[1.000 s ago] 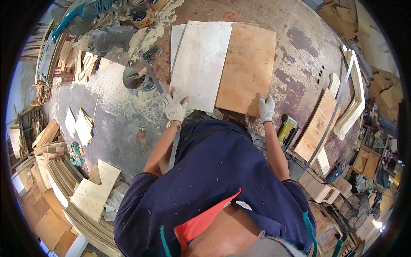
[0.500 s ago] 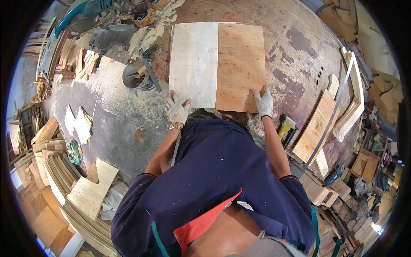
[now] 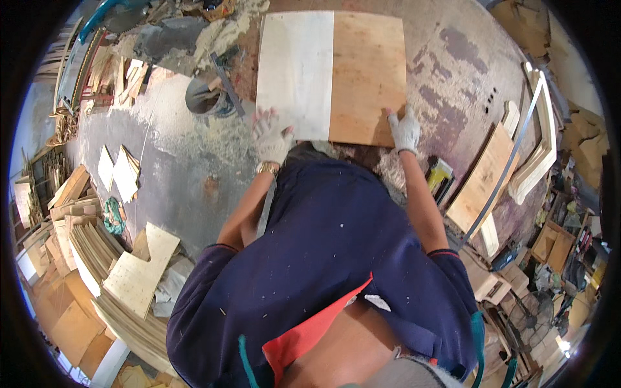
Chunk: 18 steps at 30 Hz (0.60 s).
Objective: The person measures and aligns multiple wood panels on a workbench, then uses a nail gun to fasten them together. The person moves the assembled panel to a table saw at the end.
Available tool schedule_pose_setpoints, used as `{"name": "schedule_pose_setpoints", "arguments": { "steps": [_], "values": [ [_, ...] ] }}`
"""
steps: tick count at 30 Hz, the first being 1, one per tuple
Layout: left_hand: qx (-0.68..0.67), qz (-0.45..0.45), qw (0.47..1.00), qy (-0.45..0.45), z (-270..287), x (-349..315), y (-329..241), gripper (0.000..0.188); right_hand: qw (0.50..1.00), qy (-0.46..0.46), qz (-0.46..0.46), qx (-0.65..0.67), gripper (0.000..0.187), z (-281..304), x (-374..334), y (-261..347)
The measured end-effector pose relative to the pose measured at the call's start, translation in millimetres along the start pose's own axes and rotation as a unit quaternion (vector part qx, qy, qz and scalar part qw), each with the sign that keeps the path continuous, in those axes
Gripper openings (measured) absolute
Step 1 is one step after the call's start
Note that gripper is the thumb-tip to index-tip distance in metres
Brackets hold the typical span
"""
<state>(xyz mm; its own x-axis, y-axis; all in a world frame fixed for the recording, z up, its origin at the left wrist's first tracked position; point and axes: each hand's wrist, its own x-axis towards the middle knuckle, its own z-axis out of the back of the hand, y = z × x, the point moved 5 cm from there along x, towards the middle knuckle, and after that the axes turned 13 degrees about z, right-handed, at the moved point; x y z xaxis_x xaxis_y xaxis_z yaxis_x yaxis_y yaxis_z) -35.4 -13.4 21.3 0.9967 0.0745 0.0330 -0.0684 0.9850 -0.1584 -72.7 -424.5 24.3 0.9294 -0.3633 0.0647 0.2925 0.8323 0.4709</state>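
panels: a pale plywood panel (image 3: pixel 294 74) and a tan plywood panel (image 3: pixel 369 74) lie side by side, meeting along a straight seam, on a worn tabletop (image 3: pixel 446 123) before a person in a navy shirt (image 3: pixel 317 258).
at left: the gloved left hand (image 3: pixel 272 137) rests on the pale panel's near left corner, its grip slack, fingers spread; a wristwatch (image 3: pixel 268 168) circles the wrist.
at right: the gloved right hand (image 3: pixel 405 131) frames the tan panel's near right corner, its grip loose, thumb on top; whether any fingers reach underneath cannot be told.
beside the right forearm: a yellow-green nail gun (image 3: pixel 440 176), then a plywood strip (image 3: pixel 479 178).
beyond the left hand: a round container (image 3: pixel 202 94) with wood scraps, near a dark metal bar (image 3: pixel 228 84).
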Motion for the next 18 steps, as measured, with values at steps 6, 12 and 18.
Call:
{"name": "schedule_pose_setpoints", "arguments": {
  "steps": [6, 12, 18],
  "values": [
    [-0.053, -0.288, 0.941, 0.172, 13.0, 1.4, -75.2, 0.082, 1.000, 0.021, 0.005, 0.015, 0.079, 4.7, 3.3, 10.0],
    [-0.001, -0.379, 0.919, 0.105, -7.8, -2.4, -89.5, 0.084, 1.000, 0.017, 0.019, 0.008, 0.080, 3.5, 2.4, 1.6],
    [-0.022, -0.369, 0.922, 0.113, -8.4, -3.4, -88.7, 0.084, 0.998, 0.037, -0.025, -0.047, 0.081, 4.6, -4.8, 12.9]
  ]
}}
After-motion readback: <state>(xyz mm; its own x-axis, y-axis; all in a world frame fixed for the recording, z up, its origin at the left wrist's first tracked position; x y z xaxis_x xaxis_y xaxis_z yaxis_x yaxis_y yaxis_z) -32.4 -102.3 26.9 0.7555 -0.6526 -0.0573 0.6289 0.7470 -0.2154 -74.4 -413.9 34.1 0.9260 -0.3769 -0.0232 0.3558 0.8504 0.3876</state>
